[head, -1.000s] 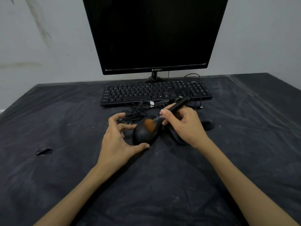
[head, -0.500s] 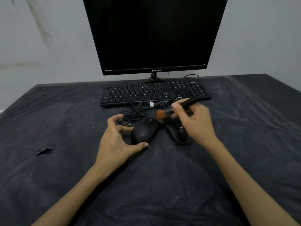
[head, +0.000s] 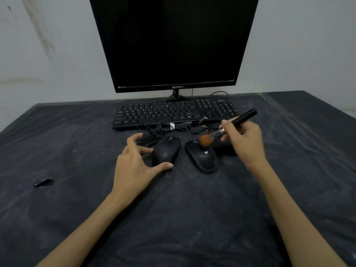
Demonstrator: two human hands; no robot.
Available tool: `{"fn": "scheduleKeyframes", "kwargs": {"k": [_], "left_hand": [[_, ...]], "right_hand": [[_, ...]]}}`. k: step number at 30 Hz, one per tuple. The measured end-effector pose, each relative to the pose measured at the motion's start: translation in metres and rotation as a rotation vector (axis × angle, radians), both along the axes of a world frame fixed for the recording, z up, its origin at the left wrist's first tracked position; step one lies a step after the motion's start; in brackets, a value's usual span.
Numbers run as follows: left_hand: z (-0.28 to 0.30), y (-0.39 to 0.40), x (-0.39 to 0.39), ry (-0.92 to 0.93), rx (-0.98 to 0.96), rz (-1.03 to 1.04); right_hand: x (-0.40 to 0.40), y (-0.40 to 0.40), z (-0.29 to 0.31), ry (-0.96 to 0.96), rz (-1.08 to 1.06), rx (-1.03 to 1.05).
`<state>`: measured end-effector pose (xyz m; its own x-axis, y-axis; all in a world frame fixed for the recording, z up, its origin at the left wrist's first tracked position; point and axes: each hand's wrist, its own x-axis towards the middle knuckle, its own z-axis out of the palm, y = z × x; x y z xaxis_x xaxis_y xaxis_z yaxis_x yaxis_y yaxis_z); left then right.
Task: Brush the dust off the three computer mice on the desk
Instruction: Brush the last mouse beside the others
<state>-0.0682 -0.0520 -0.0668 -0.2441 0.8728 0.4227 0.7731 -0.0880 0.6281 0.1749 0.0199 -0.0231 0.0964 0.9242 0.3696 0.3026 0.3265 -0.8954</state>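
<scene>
Three mice on the bench (head: 192, 218), one brush in use

We log the left hand (head: 133, 164) cupped loosely round the left mouse (head: 166, 151), thumb at its near end; the right hand (head: 243, 140) pinching the black brush (head: 227, 129), bristles at the far end of the middle mouse (head: 202, 156); the third mouse (head: 225, 148) mostly hidden behind that hand; keyboard (head: 173, 113) and monitor (head: 173, 41) beyond

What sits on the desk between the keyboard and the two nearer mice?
In the head view, a tangle of black cables with a white tie lies between the keyboard and the left mouse and middle mouse.
</scene>
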Motion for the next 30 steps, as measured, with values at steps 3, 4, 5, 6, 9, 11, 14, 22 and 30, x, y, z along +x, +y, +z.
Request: {"fn": "scheduleKeyframes", "kwargs": {"k": [3, 4, 5, 6, 9, 11, 14, 22, 30], "left_hand": [[0.002, -0.001, 0.001, 0.016, -0.001, 0.008], [0.002, -0.001, 0.001, 0.023, -0.007, 0.009], [0.002, -0.001, 0.002, 0.033, -0.014, 0.01], [0.002, -0.002, 0.002, 0.045, -0.021, 0.01], [0.004, -0.003, 0.002, 0.067, -0.024, 0.001], [0.007, -0.004, 0.008, 0.075, -0.024, -0.026], [0.011, -0.001, 0.029, 0.132, -0.04, -0.109], [0.017, 0.032, 0.087, 0.255, -0.129, -0.281], [0.019, 0.05, 0.07, 0.203, -0.217, -0.353]], "right_hand": [[-0.01, -0.007, -0.002, -0.091, 0.172, -0.045], [-0.01, -0.007, -0.001, -0.075, 0.218, -0.052], [-0.007, -0.007, 0.002, -0.044, 0.226, -0.045], [-0.002, -0.005, 0.004, -0.004, 0.197, -0.033], [0.021, 0.004, 0.008, 0.065, 0.015, 0.007], [0.038, 0.01, 0.007, 0.053, -0.119, 0.024], [0.053, 0.014, 0.004, 0.058, -0.244, 0.018], [0.055, 0.016, -0.003, -0.013, -0.285, 0.017], [0.046, 0.015, -0.003, -0.017, -0.259, 0.071]]}}
